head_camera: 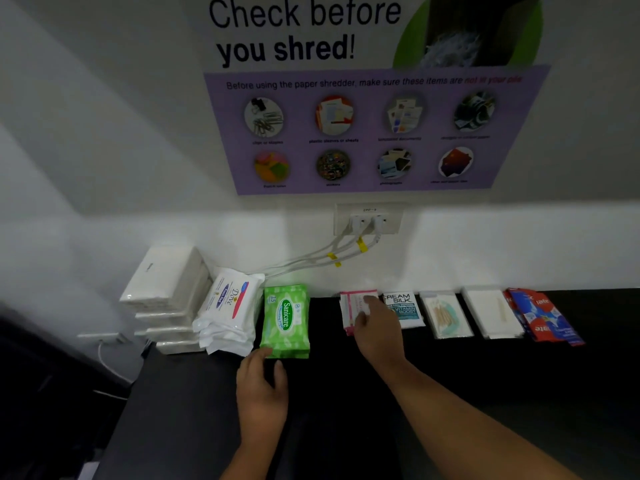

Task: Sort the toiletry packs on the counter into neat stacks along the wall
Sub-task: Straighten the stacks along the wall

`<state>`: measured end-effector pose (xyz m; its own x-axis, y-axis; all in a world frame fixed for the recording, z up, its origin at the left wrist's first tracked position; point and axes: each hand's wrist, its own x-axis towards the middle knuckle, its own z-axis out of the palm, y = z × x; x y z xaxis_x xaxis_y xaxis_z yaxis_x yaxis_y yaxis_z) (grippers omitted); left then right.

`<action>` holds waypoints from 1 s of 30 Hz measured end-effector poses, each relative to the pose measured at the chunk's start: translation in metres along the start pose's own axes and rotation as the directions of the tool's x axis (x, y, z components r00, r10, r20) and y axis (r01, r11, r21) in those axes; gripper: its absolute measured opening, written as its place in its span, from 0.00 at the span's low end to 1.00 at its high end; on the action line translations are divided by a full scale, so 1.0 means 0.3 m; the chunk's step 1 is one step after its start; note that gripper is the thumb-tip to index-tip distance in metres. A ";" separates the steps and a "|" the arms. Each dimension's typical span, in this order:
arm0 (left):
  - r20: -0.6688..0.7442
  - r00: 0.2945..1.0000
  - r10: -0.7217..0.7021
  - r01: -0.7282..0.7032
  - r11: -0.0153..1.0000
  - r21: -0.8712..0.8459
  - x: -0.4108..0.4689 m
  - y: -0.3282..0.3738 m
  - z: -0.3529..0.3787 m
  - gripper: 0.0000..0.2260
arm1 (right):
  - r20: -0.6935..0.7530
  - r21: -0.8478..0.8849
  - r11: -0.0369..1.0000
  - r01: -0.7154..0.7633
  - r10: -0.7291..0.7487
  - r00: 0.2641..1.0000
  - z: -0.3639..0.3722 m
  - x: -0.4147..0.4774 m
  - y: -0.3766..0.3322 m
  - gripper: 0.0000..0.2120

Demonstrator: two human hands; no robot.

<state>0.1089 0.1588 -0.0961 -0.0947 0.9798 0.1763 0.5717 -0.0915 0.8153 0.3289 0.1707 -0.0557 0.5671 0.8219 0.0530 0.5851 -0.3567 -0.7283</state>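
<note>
Packs line the wall on a black counter [346, 393]. From the left: a stack of white tissue packs [166, 289], a pile of white Dove wipes [228, 306], a green Sanicare stack [285, 320], pink-and-white sachets [353, 306], Cream Silk sachets [403, 308], cotton bud packs [446, 315], white packs [491, 313], red-and-blue sachets [543, 315]. My left hand [263, 386] touches the near edge of the Sanicare stack, fingers loosely spread. My right hand [375, 327] rests on the pink-and-white sachets with fingers fairly straight, covering their right side.
A wall socket [367, 220] with two white plugs and cables [311, 261] sits above the counter, the cables trailing left behind the Dove wipes. A shredder poster [363, 98] hangs above. The counter's left edge drops off near the tissue stack.
</note>
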 end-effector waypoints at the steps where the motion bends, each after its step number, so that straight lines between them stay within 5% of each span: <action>1: -0.006 1.000 -0.014 0.014 1.000 -0.016 0.011 -0.002 -0.002 0.12 | -0.029 0.017 0.996 0.088 -0.087 0.996 0.015 -0.033 -0.021 0.13; 3: -0.022 0.997 -0.068 0.067 0.997 -0.047 0.036 -0.008 -0.005 0.12 | 0.045 0.057 0.986 0.156 -0.158 0.986 0.063 -0.083 -0.053 0.15; 6: 0.018 0.986 -0.163 0.164 0.984 -0.063 0.073 -0.010 -0.008 0.11 | 0.324 0.137 0.989 -0.059 0.012 0.946 0.168 -0.109 -0.072 0.24; 9: 0.100 0.980 -0.174 0.179 0.983 -0.049 0.098 0.002 -0.008 0.12 | 0.453 0.140 0.974 -0.180 0.099 0.886 0.238 -0.110 -0.102 0.23; 24: 0.253 0.936 -0.244 0.237 0.970 0.057 0.095 0.036 -0.061 0.13 | 0.415 0.221 0.951 -0.214 0.107 0.903 0.290 -0.173 -0.136 0.16; 30: 0.313 0.928 -0.200 0.225 0.973 -0.044 -0.054 -0.003 -0.114 0.08 | 0.438 0.273 0.915 -0.297 0.156 0.885 0.207 -0.319 -0.104 0.17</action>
<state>0.0820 0.1371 -0.0809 0.0529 0.9837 -0.1719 0.4991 0.1230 0.8578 0.2202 0.1307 -0.0805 0.3393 0.8664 -0.3665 0.2084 -0.4491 -0.8688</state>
